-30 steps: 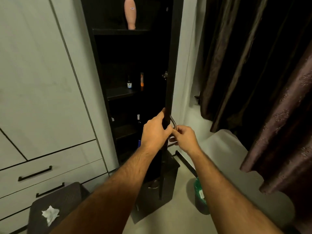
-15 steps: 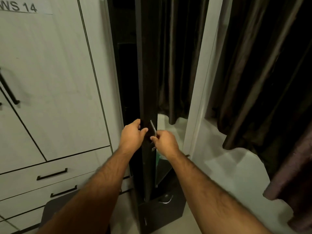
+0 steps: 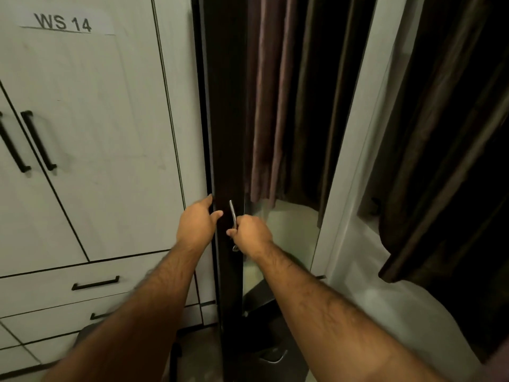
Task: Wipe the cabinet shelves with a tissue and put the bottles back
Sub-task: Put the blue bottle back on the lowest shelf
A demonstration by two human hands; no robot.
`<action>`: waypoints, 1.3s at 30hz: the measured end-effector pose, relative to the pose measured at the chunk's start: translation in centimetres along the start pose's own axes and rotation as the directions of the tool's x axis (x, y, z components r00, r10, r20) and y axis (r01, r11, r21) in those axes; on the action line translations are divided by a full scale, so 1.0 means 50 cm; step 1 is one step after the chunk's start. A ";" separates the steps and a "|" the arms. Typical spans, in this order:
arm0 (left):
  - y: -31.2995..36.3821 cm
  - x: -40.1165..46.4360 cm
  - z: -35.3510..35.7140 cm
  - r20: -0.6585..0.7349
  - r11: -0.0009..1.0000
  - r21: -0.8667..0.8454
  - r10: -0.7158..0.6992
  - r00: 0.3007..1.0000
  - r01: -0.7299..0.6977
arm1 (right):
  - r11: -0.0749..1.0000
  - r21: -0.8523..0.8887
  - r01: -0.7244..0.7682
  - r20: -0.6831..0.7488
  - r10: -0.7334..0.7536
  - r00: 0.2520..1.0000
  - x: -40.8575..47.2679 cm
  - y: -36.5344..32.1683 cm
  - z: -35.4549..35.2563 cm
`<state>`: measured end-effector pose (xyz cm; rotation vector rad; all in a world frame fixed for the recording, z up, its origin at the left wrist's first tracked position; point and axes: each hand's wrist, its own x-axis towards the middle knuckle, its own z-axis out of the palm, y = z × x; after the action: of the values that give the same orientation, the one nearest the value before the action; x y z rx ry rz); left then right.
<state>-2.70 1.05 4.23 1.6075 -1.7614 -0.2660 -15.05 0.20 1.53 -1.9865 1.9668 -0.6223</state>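
My right hand (image 3: 249, 234) is curled round the metal handle (image 3: 233, 213) on the dark door (image 3: 227, 133), and my left hand (image 3: 197, 224) has its fingers hooked over the door's left edge, thumb lying on the face. The door is right between my hands, nearly flush with the white wardrobe (image 3: 96, 133) beside it. I'd judge it tall, stiff and fairly heavy, likely to swing freely on its hinges, so the handle is the place to hold (the edge would pinch fingers as it meets the frame). The handle looks smooth and thin, wanting a full wrap. The shelves and bottles are out of sight behind the door, and I see no tissue here.
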 end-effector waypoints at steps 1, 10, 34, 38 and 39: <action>0.002 0.004 0.001 -0.018 1.000 0.014 -0.016 1.000 0.017 | 1.000 -0.010 0.007 -0.002 -0.007 1.000 0.009 -0.002 0.003; -0.015 0.073 0.021 -0.069 0.981 0.119 -0.143 0.987 0.150 | 0.999 -0.011 0.048 -0.012 -0.048 0.999 0.079 -0.019 0.025; -0.074 0.188 0.077 -0.107 0.985 0.032 -0.167 0.980 0.171 | 0.991 -0.084 0.107 0.005 -0.107 0.994 0.188 -0.024 0.046; -0.074 0.179 0.077 -0.113 0.986 0.037 -0.159 0.981 0.165 | 0.991 -0.071 0.117 0.011 -0.116 0.993 0.180 -0.021 0.047; -0.074 0.177 0.077 -0.112 0.984 0.041 -0.165 0.980 0.171 | 0.991 -0.074 0.115 0.013 -0.115 0.993 0.176 -0.021 0.047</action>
<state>-1.87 -9.10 2.52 1.7766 -1.5642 -0.2107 -13.18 -8.74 0.95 -2.1558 1.9068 -0.5732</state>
